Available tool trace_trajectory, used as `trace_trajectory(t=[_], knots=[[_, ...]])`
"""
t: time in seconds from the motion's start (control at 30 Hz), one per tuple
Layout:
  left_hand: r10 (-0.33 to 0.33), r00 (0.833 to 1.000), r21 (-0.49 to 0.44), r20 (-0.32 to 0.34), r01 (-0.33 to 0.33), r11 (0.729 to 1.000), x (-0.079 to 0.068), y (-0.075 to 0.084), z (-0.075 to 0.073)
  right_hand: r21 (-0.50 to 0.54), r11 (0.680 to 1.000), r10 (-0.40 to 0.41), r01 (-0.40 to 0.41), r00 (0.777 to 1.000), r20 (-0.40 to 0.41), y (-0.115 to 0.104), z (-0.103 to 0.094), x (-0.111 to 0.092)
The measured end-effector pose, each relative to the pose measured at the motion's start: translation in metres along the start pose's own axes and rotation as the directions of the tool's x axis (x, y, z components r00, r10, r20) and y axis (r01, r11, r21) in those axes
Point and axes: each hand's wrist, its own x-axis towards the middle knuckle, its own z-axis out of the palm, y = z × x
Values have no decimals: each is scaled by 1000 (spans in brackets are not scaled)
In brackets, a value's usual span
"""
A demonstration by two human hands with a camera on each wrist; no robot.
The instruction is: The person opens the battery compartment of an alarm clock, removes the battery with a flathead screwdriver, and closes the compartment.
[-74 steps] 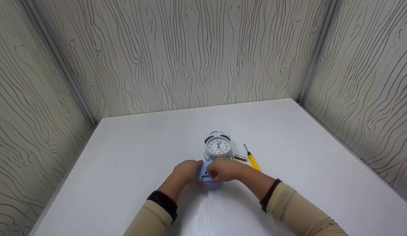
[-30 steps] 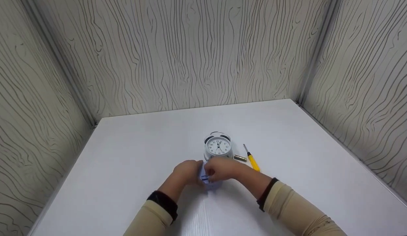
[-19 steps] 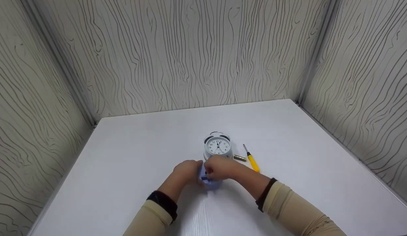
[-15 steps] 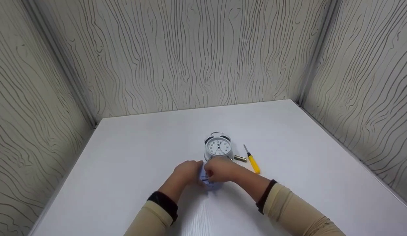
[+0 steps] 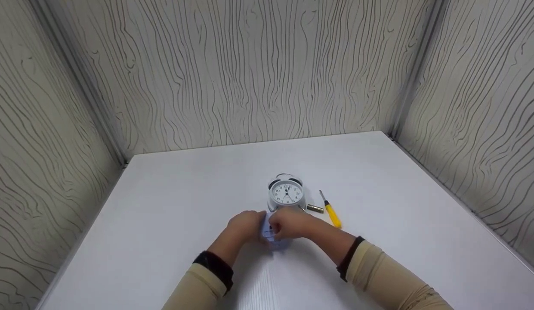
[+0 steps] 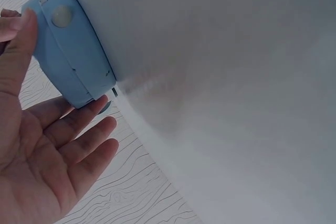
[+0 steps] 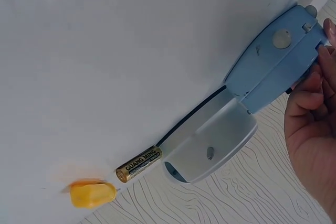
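Observation:
A light blue plastic device (image 5: 279, 245) stands in front of the clock, its back with slots and seams turned towards me. My left hand (image 5: 245, 224) holds its left side; in the left wrist view the thumb lies on the blue case (image 6: 79, 51) and the forefinger touches its lower end, other fingers spread. My right hand (image 5: 294, 222) has curled fingers, thumb and forefinger pinching at the device's back. What sits between those fingertips is hidden. In the right wrist view the same fingers (image 7: 315, 90) meet the back edge of the blue case (image 7: 268, 66).
Just behind the device stands a white twin-bell alarm clock (image 5: 286, 193). To its right lie a gold and black battery (image 5: 315, 208) marked GUANG MING and a yellow-handled screwdriver (image 5: 332, 216). The white table (image 5: 185, 181) is enclosed by wood-grain panels.
My right fingers have shifted slightly over the device's back. A dark bar by the fingertips, visible 0.6 s ago, no longer shows. The left hand, clock, battery and screwdriver have stayed put.

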Motion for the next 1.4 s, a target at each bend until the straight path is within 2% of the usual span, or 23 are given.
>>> trace_trajectory(t=[0.13, 0.33, 0.67, 0.77, 0.93, 1.13, 1.4], knots=[[-14, 1000, 11, 4, 14, 1000, 0, 1, 1, 15, 1000, -4, 4, 1000, 18, -2, -4, -2], [11, 1000, 30, -9, -10, 999, 1, 0, 2, -13, 1000, 27, -26, 999, 34, -3, -1, -2], [-10, 1000, 32, 30, 9, 999, 1, 1, 0, -20, 997, 79, -79, 997, 24, -4, 1, -2], [-2, 1000, 36, 22, 1, 999, 1, 1, 0, -16, 998, 61, -60, 998, 35, -4, 0, -2], [7, 1000, 32, 18, -7, 999, 3, 0, 2, -31, 999, -17, 19, 997, 80, 0, -1, -3], [-8, 1000, 15, 7, 8, 1000, 4, -1, 4, -91, 988, -116, 122, 991, 63, 4, -2, -3], [9, 1000, 32, -15, -9, 999, 2, -1, 1, -30, 999, -32, 35, 995, 98, 2, -4, -2]])
